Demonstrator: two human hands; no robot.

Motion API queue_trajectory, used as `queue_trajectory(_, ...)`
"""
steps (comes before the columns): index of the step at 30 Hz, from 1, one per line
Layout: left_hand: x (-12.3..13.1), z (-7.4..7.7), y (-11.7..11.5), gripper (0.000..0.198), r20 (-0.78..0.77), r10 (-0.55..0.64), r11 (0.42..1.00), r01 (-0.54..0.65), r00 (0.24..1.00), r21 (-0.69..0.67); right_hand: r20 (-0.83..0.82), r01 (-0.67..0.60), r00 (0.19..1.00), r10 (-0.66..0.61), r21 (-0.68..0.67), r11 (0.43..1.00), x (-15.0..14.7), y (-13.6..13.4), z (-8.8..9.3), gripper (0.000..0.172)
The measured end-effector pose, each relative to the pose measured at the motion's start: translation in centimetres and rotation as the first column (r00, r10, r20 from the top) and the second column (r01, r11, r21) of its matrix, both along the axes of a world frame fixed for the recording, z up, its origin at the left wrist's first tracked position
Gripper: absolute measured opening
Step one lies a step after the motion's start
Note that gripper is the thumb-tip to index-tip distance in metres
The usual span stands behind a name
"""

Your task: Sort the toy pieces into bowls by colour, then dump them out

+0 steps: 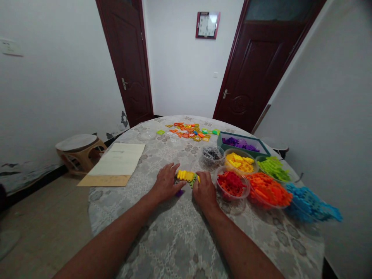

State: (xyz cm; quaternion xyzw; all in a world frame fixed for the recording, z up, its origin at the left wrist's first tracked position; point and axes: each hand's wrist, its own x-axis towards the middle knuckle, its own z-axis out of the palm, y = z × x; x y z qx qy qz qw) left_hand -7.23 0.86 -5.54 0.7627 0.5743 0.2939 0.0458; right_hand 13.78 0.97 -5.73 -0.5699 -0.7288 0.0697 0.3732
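Observation:
An assembly of interlocking plastic building pieces (186, 176), with a row of yellow pieces on top and green toothed edges below, lies on the table between my hands. My left hand (167, 181) holds its left end, thumb in front and fingers behind. At the right end, my right hand (205, 189) closes on the assembly, with a bit of yellow showing at its fingertips. A purple piece (179, 193) lies just below my left thumb. Part of the assembly is hidden by my fingers.
To the right stand tubs of red pieces (231, 183), orange pieces (269, 189), yellow pieces (240, 162), green pieces (273, 168), blue pieces (312, 201) and dark pieces (212, 153). A box (264, 148) holds purple pieces. Loose colourful pieces (188, 131) lie behind; paper (116, 161) lies left.

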Motion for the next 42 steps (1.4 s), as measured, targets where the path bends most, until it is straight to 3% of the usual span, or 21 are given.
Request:
queue_trajectory(4, 0.3, -0.1, 0.7, 0.105, -0.088, -0.012, 0.993, 0.001, 0.996, -0.121, 0.255, 0.081, 0.966, -0.052, -0.104, 0.991, 0.1, -0.6, 0.7, 0.035)
queue_trajectory(8, 0.7, 0.1, 1.4, 0.090, -0.055, -0.151, 0.984, 0.144, 0.987, -0.109, 0.397, 0.129, 0.917, -0.035, -0.213, 0.969, -0.2, -0.9, 1.9, 0.027)
queue_trajectory(12, 0.6, 0.1, 1.9, 0.074, 0.026, -0.346, 0.938, 0.346, 0.938, -0.028, 0.430, 0.123, 0.903, -0.010, -0.236, 0.964, -0.3, -1.1, 2.5, 0.022)
queue_trajectory(17, 0.5, 0.0, 1.8, 0.070, 0.051, -0.402, 0.916, 0.401, 0.914, 0.017, 0.411, 0.080, 0.911, 0.013, -0.209, 0.975, 0.0, -1.1, 2.0, 0.020)
queue_trajectory(22, 0.4, 0.5, 0.9, 0.095, 0.002, -0.498, 0.866, 0.498, 0.867, -0.041, 0.360, 0.028, 0.932, 0.038, -0.176, 0.984, 0.5, -0.7, 1.4, 0.015)
queue_trajectory(24, 0.6, 0.6, 0.6, 0.094, -0.010, -0.484, 0.874, 0.483, 0.875, -0.046, 0.318, -0.009, 0.946, 0.064, -0.171, 0.985, 0.6, -0.6, 1.3, 0.015)
queue_trajectory(29, 1.5, 1.1, 0.0, 0.046, -0.023, -0.414, 0.910, 0.414, 0.910, -0.022, 0.225, -0.077, 0.968, 0.112, -0.159, 0.984, 0.6, -0.5, 0.9, 0.017)
queue_trajectory(32, 1.7, 1.1, 0.0, 0.027, -0.001, -0.375, 0.926, 0.375, 0.927, -0.029, 0.208, -0.095, 0.970, 0.130, -0.169, 0.981, 0.3, -0.6, 0.8, 0.016)
queue_trajectory(42, 1.4, 0.8, 0.2, 0.018, 0.078, -0.260, 0.965, 0.262, 0.962, -0.017, 0.025, -0.225, 0.972, 0.233, -0.173, 0.959, 0.6, -0.3, 0.8, 0.022)
